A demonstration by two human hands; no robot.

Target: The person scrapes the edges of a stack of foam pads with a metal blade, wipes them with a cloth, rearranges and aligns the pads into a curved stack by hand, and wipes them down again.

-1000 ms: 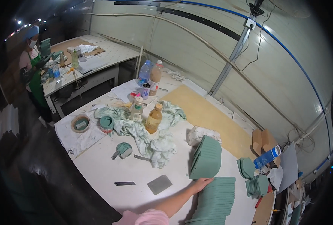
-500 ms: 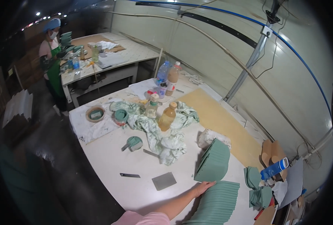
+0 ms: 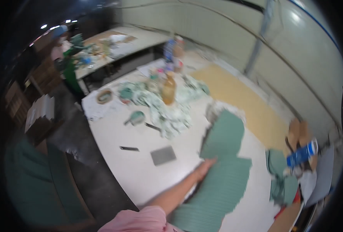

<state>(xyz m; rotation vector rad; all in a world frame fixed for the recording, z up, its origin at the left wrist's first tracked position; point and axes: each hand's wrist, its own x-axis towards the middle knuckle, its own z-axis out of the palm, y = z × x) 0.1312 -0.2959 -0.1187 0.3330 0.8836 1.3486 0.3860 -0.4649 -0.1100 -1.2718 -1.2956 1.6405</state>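
Note:
My left hand (image 3: 205, 170), below a pink sleeve, reaches over the white table to a long row of overlapping green sheet pieces (image 3: 214, 189). It touches their left edge, where the row meets a stack of larger green pieces with a rounded corner (image 3: 223, 135). Motion blurs the fingers, and their tips merge with the green edges, so their grip cannot be made out. My right hand is out of view. Left of the row lie a grey rectangular plate (image 3: 163, 155) and a dark flat blade (image 3: 129, 148).
Green-stained rags (image 3: 171, 116) surround an amber bottle (image 3: 168, 91). A roll of tape (image 3: 104, 96) sits near the far left corner. At right are small green pieces (image 3: 283, 189) and a blue tube (image 3: 302, 153). A co-worker in a green apron (image 3: 69, 71) stands at another table.
The view has shifted, blurring the picture; the table things sit higher in it. My left hand stays at the row's edge, and more of the row shows at the bottom.

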